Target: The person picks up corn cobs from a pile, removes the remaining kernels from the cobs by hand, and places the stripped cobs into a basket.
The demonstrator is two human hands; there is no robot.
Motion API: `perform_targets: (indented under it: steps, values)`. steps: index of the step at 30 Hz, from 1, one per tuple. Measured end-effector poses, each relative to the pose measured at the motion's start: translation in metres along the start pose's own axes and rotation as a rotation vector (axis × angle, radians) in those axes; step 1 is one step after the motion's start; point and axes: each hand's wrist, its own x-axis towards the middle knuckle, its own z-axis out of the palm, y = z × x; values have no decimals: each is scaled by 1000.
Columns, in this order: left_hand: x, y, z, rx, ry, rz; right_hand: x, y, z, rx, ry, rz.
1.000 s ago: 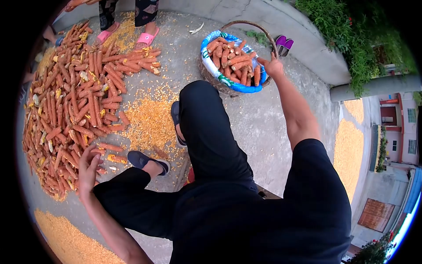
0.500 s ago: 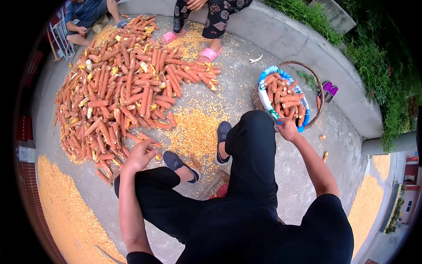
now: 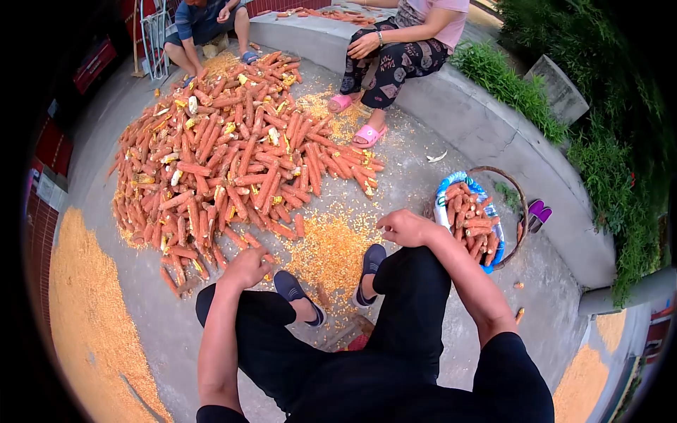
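Half-open, with fingers loosely bent and holding nothing visible, the left hand (image 3: 244, 269) is hovering above the left knee, near the lower edge of a large heap of reddish-brown corn cobs (image 3: 233, 166). The right hand (image 3: 409, 228) is also bending its fingers loosely, half open and showing nothing held, over the knee in black trousers (image 3: 416, 275). Between the dark slip-on shoes (image 3: 371, 259) and the heap, loose yellow kernels (image 3: 328, 243) are lying on the grey concrete ground (image 3: 522, 282). To the right, a round basket with blue-and-white lining (image 3: 443, 201) is standing, holding more cobs (image 3: 469, 220). Beyond, one person in patterned dark trousers (image 3: 402, 69) is sitting on a low wall (image 3: 493, 123); another person in a blue shirt (image 3: 202, 17) is reaching down to the heap.
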Motion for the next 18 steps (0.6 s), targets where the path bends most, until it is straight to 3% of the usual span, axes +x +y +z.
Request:
perform_targets:
  steps: [1, 4, 7, 9, 12, 18]
  values:
    - [-1, -2, 0, -25, -25, 5, 2, -5, 0, -3, -137, 3]
    - [4, -11, 1, -96, -85, 40, 1, -9, 1, -123, 37, 0]
    - [23, -48, 2, -139, -152, 23, 4, -18, 5, -40, 12, -46]
    - [40, -68, -10, -387, -207, -123, 7, -36, 7, 15, -99, -26]
    - [66, -116, -12, -613, -116, -376, 16, -39, 12, 48, -140, -4]
    - [95, -183, 25, -582, -41, -692, 22, -30, 12, 40, -141, 58]
